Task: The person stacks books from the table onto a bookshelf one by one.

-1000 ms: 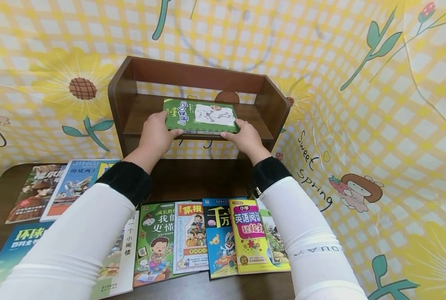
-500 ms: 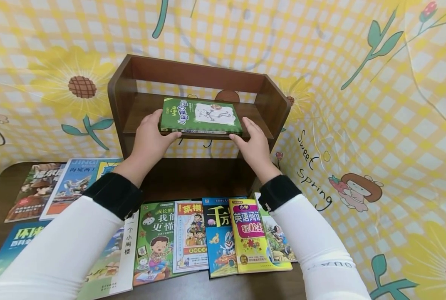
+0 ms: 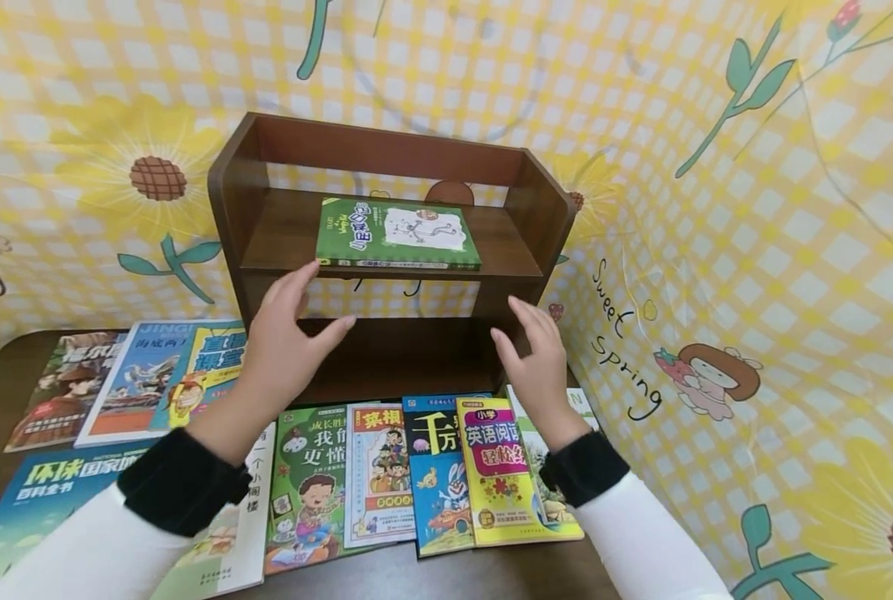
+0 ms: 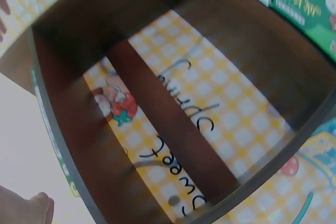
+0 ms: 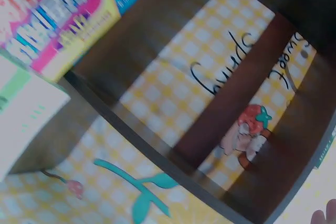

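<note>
A green book (image 3: 397, 235) with a white drawing panel lies flat on the upper shelf of a dark brown wooden bookshelf (image 3: 236, 200), its spine along the front edge. My left hand (image 3: 285, 346) is in front of the shelf, below the book's left corner, fingers spread and holding nothing. Lower and to the right, my right hand (image 3: 538, 362) hangs before the shelf's right side, also with spread fingers and nothing in them. The left wrist view shows the shelf's lower compartment (image 4: 157, 114), with a left-hand fingertip (image 4: 39, 208) at the corner.
Several books lie in front of the bookshelf, among them a yellow and pink book (image 3: 502, 492) and a green one (image 3: 307, 500). To the left are more, including a blue book (image 3: 139, 375) and a teal book (image 3: 42, 500). A patterned cloth (image 3: 716, 250) hangs behind and at right.
Both hands have let go of the green book and drawn back, downward and apart. The book stays on the upper shelf.
</note>
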Available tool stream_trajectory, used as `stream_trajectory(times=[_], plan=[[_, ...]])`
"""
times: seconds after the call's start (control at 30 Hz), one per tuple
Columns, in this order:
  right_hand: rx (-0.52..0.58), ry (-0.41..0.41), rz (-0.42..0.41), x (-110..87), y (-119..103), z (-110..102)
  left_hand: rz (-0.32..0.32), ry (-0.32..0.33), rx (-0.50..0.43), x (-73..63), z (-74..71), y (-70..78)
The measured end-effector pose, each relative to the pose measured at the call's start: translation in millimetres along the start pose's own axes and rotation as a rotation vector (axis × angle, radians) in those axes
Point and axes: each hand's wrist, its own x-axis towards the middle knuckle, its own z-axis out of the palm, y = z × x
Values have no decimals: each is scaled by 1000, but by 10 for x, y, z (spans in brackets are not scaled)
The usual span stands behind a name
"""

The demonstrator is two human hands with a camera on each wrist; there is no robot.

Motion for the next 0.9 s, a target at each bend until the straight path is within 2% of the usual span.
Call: stream_trajectory(times=[0.13,0.27,0.37,0.5,0.6,0.73,0.9], plan=[[-33,6,-30,-315,19,-42,38,6,-38,-249,26,-65],[-71,13,-14,-583,29,-89,101,28,8,-453,100,-181],[-87,28,-2,-763,37,-109,118,28,53,-604,164,-277],[-111,35,4,-1005,47,-134,83,-27,56,-812,272,-367],[-120,38,17,-1160,56,-148,26,-91,48,-939,356,-403],[-139,49,29,-1336,77,-158,-37,-153,55,-1045,462,-433],[-180,54,29,-1537,97,-186,-57,-186,60,-1154,622,-453]])
